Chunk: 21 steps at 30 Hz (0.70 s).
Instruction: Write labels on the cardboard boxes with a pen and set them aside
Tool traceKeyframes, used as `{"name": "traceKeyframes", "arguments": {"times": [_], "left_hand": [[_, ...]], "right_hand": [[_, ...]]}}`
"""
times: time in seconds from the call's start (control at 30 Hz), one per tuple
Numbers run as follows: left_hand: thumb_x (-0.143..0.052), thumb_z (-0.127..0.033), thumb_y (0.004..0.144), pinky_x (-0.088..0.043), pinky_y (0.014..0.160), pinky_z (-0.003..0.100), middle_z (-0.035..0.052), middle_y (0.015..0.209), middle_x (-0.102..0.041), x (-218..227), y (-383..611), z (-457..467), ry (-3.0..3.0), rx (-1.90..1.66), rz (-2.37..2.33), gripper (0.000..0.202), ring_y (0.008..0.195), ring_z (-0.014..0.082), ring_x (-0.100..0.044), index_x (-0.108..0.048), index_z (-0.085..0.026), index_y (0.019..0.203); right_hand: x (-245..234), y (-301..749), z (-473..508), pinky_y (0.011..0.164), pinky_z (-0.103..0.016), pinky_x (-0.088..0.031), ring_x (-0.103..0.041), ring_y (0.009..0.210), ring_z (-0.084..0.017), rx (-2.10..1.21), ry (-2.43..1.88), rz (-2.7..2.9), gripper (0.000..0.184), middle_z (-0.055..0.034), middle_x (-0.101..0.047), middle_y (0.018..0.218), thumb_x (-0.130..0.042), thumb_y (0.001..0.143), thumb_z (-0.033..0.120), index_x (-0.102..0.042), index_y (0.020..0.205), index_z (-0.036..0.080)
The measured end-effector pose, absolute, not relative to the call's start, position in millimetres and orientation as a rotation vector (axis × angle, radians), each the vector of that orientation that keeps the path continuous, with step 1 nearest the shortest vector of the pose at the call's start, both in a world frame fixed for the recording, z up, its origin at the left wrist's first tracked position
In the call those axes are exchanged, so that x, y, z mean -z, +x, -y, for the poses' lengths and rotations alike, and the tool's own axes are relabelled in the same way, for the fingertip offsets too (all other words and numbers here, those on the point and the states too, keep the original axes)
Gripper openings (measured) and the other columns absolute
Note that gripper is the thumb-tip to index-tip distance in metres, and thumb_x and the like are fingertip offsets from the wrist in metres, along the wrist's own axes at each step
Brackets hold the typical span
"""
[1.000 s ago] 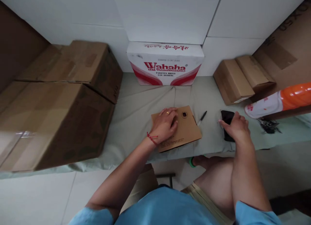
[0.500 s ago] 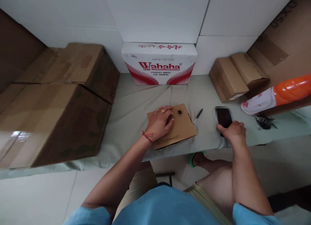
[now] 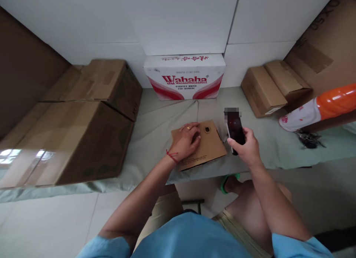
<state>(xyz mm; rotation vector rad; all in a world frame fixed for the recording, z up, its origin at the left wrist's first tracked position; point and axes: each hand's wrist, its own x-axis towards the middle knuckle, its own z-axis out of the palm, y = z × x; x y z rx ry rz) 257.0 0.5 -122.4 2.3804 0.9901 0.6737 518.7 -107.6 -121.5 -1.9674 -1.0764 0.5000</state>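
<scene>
A flat brown cardboard sleeve with a small cut-out lies on the pale green cloth near the front edge. My left hand rests flat on its left half, fingers spread, a ring on one finger and a red cord at the wrist. My right hand is closed around a dark phone and holds it lifted above the cloth, just right of the sleeve. The pen beside the sleeve is mostly hidden behind the phone.
A white and red Wahaha water carton stands at the back centre. Large brown boxes fill the left side. Two small cardboard boxes and an orange and white cylinder lie at the right, with keys nearby.
My right hand has picked the phone up off the cloth and brought it left toward the sleeve. My left hand has stayed on the sleeve.
</scene>
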Motion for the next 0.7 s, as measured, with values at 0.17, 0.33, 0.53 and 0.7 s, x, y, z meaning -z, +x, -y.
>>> {"name": "traceKeyframes", "arguments": {"times": [0.17, 0.33, 0.53, 0.7], "left_hand": [[-0.06, -0.02, 0.1, -0.051, 0.122, 0.057, 0.0169, 0.149, -0.069, 120.9, 256.6, -0.1, 2.383, -0.655, -1.004, 0.012, 0.14, 0.0316, -0.064, -0.068, -0.019, 0.109], [-0.061, -0.02, 0.099, -0.05, 0.123, 0.057, 0.0151, 0.15, -0.068, 119.5, 256.5, -0.2, 2.382, -0.636, -1.008, 0.013, 0.142, 0.0315, -0.063, -0.068, -0.02, 0.11], [-0.06, -0.023, 0.1, -0.05, 0.121, 0.057, 0.0154, 0.149, -0.068, 118.7, 255.7, -0.9, 2.387, -0.621, -1.002, 0.013, 0.141, 0.0322, -0.063, -0.069, -0.02, 0.109], [-0.06, -0.023, 0.099, -0.051, 0.12, 0.058, 0.017, 0.146, -0.07, 117.2, 256.0, -1.5, 2.402, -0.621, -0.987, 0.015, 0.139, 0.0331, -0.064, -0.069, -0.02, 0.11]], "right_hand": [[122.4, 469.3, 111.8, 0.103, -0.059, -0.059, -0.072, 0.12, -0.04, -0.407, -1.875, 1.292, 0.085, -0.0222, -0.073, 0.131, -0.078, 0.072, 0.061, -0.056, 0.141, 0.017], [127.3, 454.3, 116.3, 0.099, -0.058, -0.061, -0.069, 0.121, -0.04, -0.141, -1.904, 1.444, 0.082, -0.0225, -0.069, 0.13, -0.076, 0.079, 0.056, -0.051, 0.146, 0.016], [120.6, 443.6, 126.1, 0.094, -0.057, -0.063, -0.069, 0.12, -0.039, -0.026, -1.917, 1.436, 0.084, -0.0212, -0.066, 0.133, -0.076, 0.081, 0.053, -0.044, 0.151, 0.02], [120.6, 437.4, 129.1, 0.091, -0.056, -0.064, -0.07, 0.115, -0.039, -0.037, -1.913, 1.433, 0.086, -0.021, -0.067, 0.132, -0.077, 0.08, 0.053, -0.042, 0.151, 0.019]]}}
